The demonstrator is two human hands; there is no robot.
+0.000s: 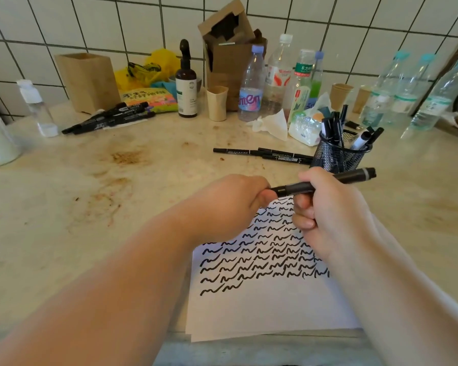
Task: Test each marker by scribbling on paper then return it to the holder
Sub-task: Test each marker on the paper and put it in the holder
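Note:
A black marker (328, 182) lies level above the white paper (270, 307), which carries several rows of black scribbles. My right hand (336, 215) grips the marker's barrel. My left hand (233, 207) is curled round the marker's left end, whose tip or cap is hidden in the fingers. The black mesh holder (339, 154) stands just behind my right hand with several markers in it. Three black markers (265, 153) lie on the counter left of the holder. A pile of black markers (111, 117) lies at the back left.
A wooden box (89, 80), a brown spray bottle (186, 83), paper cups (217, 103), several plastic bottles (251, 88), tissues (273, 125) and a cardboard box (230, 35) crowd the back of the stained counter (103, 194) against the tiled wall. A clear bottle (37, 107) stands at left.

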